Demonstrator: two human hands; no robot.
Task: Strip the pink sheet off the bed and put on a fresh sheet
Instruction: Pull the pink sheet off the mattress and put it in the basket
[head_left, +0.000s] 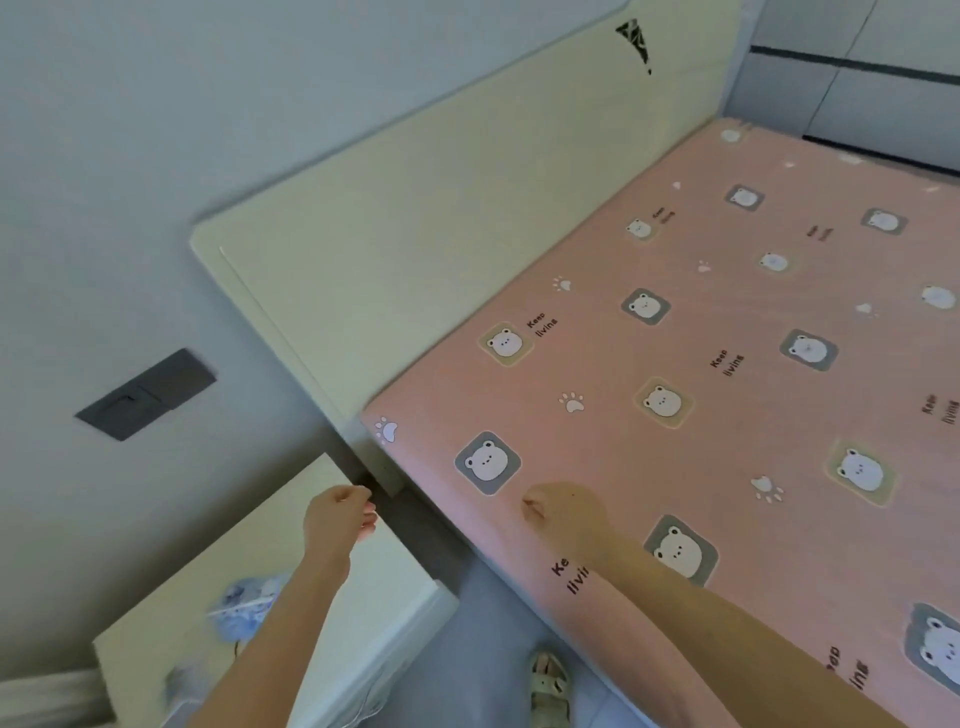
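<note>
The pink sheet (727, 332), printed with bear faces and paw marks, lies flat and smooth over the whole mattress. Its near corner sits by the cream headboard (426, 218). My left hand (337, 514) hovers with loosely curled fingers over the gap between the bedside table and the bed corner, holding nothing. My right hand (563, 512) is over the sheet's near edge a little way from that corner, fingers curled; whether it pinches the fabric I cannot tell. No fresh sheet is in view.
A white bedside table (291, 582) stands left of the bed with a blue-white object (244, 608) on it. A dark switch plate (145, 395) is on the wall. My sandalled foot (550, 686) is on the grey floor beside the bed. Grey cabinets (857, 88) stand beyond the bed.
</note>
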